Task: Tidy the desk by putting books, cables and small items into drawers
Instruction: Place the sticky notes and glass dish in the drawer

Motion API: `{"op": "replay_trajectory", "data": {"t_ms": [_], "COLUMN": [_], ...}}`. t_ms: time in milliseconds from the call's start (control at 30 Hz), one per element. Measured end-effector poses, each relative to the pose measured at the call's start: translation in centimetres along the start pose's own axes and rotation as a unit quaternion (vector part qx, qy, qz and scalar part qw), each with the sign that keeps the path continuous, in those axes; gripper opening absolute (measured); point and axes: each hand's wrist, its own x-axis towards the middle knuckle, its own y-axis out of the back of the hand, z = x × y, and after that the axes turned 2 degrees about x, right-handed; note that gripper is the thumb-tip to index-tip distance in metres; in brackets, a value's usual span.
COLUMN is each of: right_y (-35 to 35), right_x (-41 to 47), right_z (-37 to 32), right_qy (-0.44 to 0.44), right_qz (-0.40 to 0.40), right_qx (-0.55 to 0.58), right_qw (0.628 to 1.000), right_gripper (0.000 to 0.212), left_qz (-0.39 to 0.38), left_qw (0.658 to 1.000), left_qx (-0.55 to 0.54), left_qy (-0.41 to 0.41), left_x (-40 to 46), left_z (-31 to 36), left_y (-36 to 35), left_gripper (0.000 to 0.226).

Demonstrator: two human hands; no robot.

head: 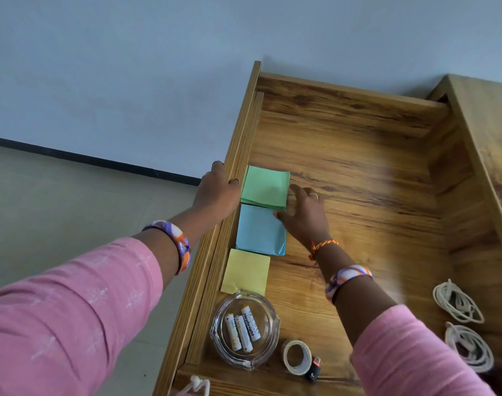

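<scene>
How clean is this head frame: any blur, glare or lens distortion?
Head view: wide-angle bending slants the wooden drawer walls; the right hand at the green sticky-note pad is slightly motion-blurred; the clear glass bowl shows soft glints; lighting even, shadows faint.

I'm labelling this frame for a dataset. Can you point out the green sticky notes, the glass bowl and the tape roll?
green sticky notes (pixel 265 186): head view, middle of top sheet.
glass bowl (pixel 274 324): head view, right rim.
tape roll (pixel 286 360): head view, left wall of ring.
</scene>
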Motion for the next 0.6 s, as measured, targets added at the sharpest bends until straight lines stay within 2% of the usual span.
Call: {"op": "replay_trajectory", "data": {"t_ms": [100,200,333,467,600], "right_y": [-1.2,-2.7,-3.2,-3.2,-2.7], "right_x": [-2.6,-3.6,-3.5,-3.6,-3.1], "right_z": [-0.4,-0.5,-1.0,-1.2,-1.6], "right_qy": [0.026,0.044,0.035,0.023,0.011], "right_qz": [0.004,-0.021,-0.012,-0.010,0.024], "right_qx": [-0.044,-0.087,-0.075,-0.072,-0.007], "right_qw": [0.999,0.995,0.997,0.997,1.000], "right_gripper": [0.089,0.081,0.069,0.072,0.077], "left_qz": [0.000,0.002,0.003,0.004,0.000], "left_qw": [1.000,1.000,1.000,1.000,1.000], "left_qx": [-0.008,-0.011,-0.003,0.000,-0.003], "left_qy": [-0.002,-0.002,-0.002,0.001,0.002], "left_x": [0.0,0.0,-0.1,-0.1,-0.1], "left_z": [0.1,0.1,0.2,0.1,0.1], "left_y": [0.1,0.1,0.1,0.1,0.1], "left_gripper": [0.028,0.026,0.028,0.029,0.026]}}
